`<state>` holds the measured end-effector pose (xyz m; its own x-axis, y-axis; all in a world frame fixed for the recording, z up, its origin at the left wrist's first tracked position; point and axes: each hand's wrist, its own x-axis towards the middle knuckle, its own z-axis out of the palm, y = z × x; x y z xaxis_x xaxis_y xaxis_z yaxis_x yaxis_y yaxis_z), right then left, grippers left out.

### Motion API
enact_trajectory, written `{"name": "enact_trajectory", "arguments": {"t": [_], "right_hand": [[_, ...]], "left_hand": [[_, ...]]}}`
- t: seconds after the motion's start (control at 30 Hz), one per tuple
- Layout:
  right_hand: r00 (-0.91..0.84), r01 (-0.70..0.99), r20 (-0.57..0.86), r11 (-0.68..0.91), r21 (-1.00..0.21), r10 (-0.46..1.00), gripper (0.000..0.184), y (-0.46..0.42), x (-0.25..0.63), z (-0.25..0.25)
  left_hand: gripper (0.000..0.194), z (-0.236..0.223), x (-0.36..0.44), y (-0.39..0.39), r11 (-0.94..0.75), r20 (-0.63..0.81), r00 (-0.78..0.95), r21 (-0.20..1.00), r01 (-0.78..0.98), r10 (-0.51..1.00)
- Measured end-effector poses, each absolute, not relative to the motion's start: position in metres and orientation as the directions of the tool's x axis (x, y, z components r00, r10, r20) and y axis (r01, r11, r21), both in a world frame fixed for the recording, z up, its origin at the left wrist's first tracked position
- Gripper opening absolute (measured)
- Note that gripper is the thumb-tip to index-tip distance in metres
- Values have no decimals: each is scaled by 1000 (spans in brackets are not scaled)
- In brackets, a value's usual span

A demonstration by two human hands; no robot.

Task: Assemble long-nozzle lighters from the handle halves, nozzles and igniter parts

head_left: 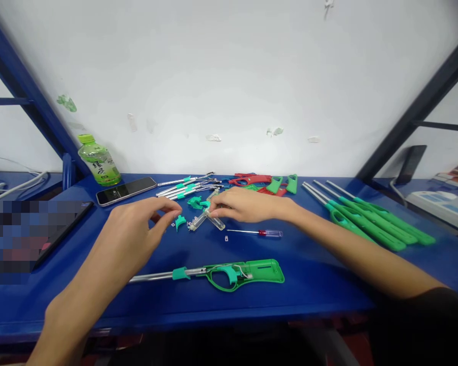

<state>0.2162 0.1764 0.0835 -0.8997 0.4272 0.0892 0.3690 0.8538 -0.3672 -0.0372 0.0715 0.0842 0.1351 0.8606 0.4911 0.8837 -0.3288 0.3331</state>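
Note:
My left hand (137,229) has thumb and index finger pinched together beside a small teal trigger piece (180,222); whatever sits between the fingertips is too small to name. Over a pile of clear plastic tanks (201,218) and teal parts (194,202), my right hand (236,204) is closed, fingertips down among them, so what it grips is hidden. Nearer to me lies an opened green lighter (265,272) with a long metal tube, its teal trigger and wires showing. A small pale clip (226,238) rests close to a screwdriver (270,233).
Behind the hands lie several metal lighter tubes (183,189) and red handle shells (252,179). Several green lighters (377,223) lie at right. A phone (126,191), a green-capped bottle (99,161) and a tablet-like device (66,231) occupy the left side. A white wall backs the blue table (309,284).

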Motion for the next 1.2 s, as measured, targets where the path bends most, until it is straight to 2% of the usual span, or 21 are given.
{"name": "enact_trajectory", "arguments": {"t": [0.17,0.37,0.53,0.67,0.8,1.03,1.2], "right_hand": [[-890,320,125,796,-514,439,23,173,213,83],[-894,214,152,700,-682,421,25,161,212,87],[-883,156,165,607,-780,439,20,147,209,92],[-887,169,182,665,-728,424,18,142,206,94],[-872,142,267,734,-664,410,18,141,205,96],[-850,205,318,821,-533,419,19,142,206,98],[-837,205,358,844,-495,413,18,145,208,98]], "left_hand": [[20,83,-32,70,-336,513,89,413,846,854],[22,83,-25,67,-273,425,-63,680,680,903],[32,90,-22,63,-242,353,-97,792,560,931],[33,93,-16,61,-201,259,-75,876,439,963],[31,93,-13,62,-161,186,-32,917,364,982],[28,87,-17,64,-125,142,-25,930,345,990],[29,86,-17,64,-139,159,-36,935,328,987]]}}
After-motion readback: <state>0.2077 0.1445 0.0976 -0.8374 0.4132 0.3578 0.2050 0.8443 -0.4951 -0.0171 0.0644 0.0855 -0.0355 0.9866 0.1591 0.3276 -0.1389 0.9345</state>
